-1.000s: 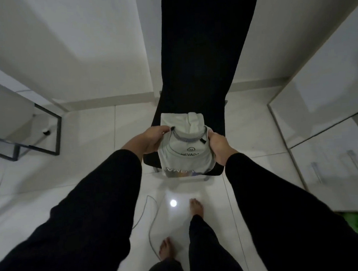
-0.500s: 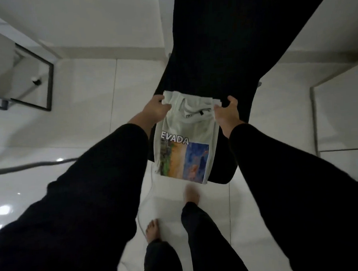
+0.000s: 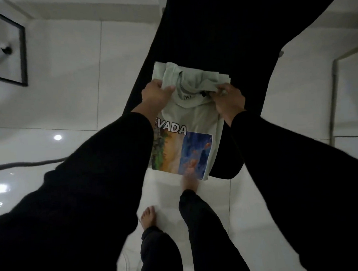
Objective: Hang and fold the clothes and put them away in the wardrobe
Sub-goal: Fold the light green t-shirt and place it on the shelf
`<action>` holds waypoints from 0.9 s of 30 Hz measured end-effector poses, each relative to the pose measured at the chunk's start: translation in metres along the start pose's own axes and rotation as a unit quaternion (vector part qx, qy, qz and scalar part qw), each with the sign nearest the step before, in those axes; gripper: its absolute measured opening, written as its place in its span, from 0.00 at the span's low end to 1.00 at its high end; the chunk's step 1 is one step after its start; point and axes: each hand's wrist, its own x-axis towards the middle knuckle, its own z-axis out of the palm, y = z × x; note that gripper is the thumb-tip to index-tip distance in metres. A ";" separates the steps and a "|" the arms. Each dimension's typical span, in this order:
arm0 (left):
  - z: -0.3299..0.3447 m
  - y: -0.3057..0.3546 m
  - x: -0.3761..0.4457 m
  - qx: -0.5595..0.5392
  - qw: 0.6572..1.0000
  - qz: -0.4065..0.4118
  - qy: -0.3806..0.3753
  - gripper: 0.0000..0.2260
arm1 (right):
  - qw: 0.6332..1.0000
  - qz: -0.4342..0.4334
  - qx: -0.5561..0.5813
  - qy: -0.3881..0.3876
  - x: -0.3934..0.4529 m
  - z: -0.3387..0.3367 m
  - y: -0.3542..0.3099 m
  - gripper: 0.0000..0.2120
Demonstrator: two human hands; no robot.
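T-shirt (image 3: 194, 122): pale grey-green, printed "EVADA" (first letter hidden by the sleeve) above a coloured landscape picture. Partly folded; sleeves tucked behind, collar end uppermost, lower half hanging free. Positioned over the front of a black chair (image 3: 220, 40), collar end against the seat, hem end past the seat's front edge and above the floor.

Left hand (image 3: 156, 95): fingers curled, gripping the shirt's left shoulder edge beside the collar. Right hand (image 3: 229, 97): fingers bunched, pinching cloth at the right shoulder. Both arms in black sleeves.

Change noted: a second ago held as a compact bundle with only the top of the lettering showing; now let out to full folded length, picture panel wholly exposed, and brought lower onto the seat. Judged as laying out on the chair for the next crosswise fold; folding unfinished, putting away not begun.

Surface: black chair, tall back, smooth seat; no other clothing visible on it.

Room: glossy white tiled floor (image 3: 68, 99) with bright reflections of ceiling lights; dark cable (image 3: 26, 164) trailing at left; black metal frame (image 3: 22, 56) at upper left; pale panel with metal edge (image 3: 336, 98) at right, possibly a wardrobe door, not certain. Bare feet and black trousers below. Lighting dim.
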 end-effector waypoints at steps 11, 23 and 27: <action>0.002 -0.027 -0.005 -0.117 0.980 -0.098 0.125 0.20 | 0.985 0.106 0.110 0.078 0.010 0.001 -0.011 0.37; 0.047 -0.111 -0.090 -0.113 0.978 -0.129 0.116 0.30 | 0.967 0.143 0.197 -0.077 -0.021 0.029 0.012 0.31; 0.041 -0.130 -0.106 -0.064 0.983 -0.163 -0.055 0.32 | 0.950 0.148 0.242 -0.133 -0.046 0.041 0.013 0.30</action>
